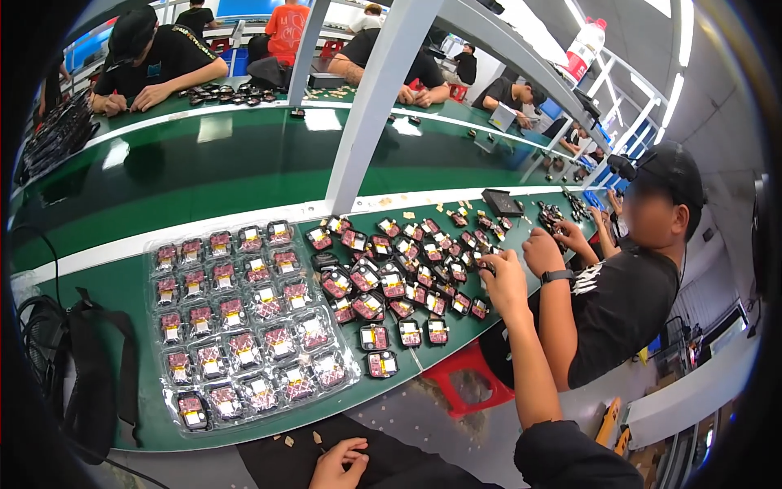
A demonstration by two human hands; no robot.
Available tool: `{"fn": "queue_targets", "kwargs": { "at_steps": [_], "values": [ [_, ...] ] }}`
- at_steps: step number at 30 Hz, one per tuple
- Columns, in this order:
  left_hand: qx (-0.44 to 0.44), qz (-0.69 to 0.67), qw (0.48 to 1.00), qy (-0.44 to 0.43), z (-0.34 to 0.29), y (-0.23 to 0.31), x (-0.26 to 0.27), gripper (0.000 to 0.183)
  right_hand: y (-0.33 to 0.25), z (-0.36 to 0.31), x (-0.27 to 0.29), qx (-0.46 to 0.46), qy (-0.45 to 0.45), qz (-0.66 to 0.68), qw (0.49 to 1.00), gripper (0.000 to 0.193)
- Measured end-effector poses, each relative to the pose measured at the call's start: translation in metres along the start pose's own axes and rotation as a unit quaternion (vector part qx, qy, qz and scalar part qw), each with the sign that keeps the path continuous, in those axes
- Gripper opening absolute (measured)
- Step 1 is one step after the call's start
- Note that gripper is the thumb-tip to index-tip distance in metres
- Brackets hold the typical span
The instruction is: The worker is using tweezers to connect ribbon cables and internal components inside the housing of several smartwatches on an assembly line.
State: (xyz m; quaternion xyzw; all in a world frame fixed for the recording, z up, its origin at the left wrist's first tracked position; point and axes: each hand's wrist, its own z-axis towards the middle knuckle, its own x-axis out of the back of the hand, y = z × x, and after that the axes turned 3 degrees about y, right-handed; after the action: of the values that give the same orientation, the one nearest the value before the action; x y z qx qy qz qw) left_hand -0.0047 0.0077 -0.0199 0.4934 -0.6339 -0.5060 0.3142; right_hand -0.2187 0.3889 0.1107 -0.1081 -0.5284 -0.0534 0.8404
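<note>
My right hand (pixel 507 284) reaches over the right side of a spread of small black-cased electronic units (pixel 393 284). Its fingers are bent together at the units there; what they grip, if anything, is hidden. Down at the lower edge, my left hand (pixel 342 463) rests over my dark lap, fingers loosely curled and apart from the thumb, with nothing visible in it. Left of the loose units lies a clear plastic tray (pixel 352 367) with rows of compartments, filled with similar units showing reddish boards and white and yellow parts. In its near-left corner, one unit (pixel 193 410) shows more black casing.
A co-worker (pixel 627 285) sits close on the right, hands near my right hand. A grey post (pixel 371 122) rises behind the units, beside a green conveyor belt (pixel 244 175). A black strap (pixel 102 350) and cables lie left. A red stool (pixel 468 383) stands below the table edge.
</note>
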Motion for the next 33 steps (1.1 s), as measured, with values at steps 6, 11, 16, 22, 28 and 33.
{"fn": "queue_targets", "kwargs": {
  "at_steps": [6,11,16,22,28,33],
  "values": [
    [-0.001,0.006,1.0,0.009,0.004,0.005,-0.001,0.032,-0.021,-0.011,0.005,0.05,0.136,0.027,0.989,0.017],
    [0.009,0.001,1.0,0.007,0.005,-0.001,-0.001,0.031,-0.04,-0.013,0.003,0.08,0.118,0.089,0.986,0.016],
    [0.006,0.023,1.0,0.002,0.009,-0.003,-0.003,0.031,-0.043,0.005,-0.007,0.085,0.061,0.215,0.971,0.028],
    [0.013,0.006,1.0,0.011,0.007,-0.006,-0.002,0.031,-0.02,0.015,-0.006,0.009,-0.08,-0.049,0.996,0.04],
    [0.014,0.011,1.0,0.009,0.008,-0.006,0.0,0.032,-0.008,0.023,0.0,0.005,-0.126,0.015,0.992,0.05],
    [0.014,0.013,1.0,0.013,0.005,-0.008,-0.002,0.031,-0.011,0.02,0.003,-0.009,-0.141,0.018,0.99,0.049]
  ]
}}
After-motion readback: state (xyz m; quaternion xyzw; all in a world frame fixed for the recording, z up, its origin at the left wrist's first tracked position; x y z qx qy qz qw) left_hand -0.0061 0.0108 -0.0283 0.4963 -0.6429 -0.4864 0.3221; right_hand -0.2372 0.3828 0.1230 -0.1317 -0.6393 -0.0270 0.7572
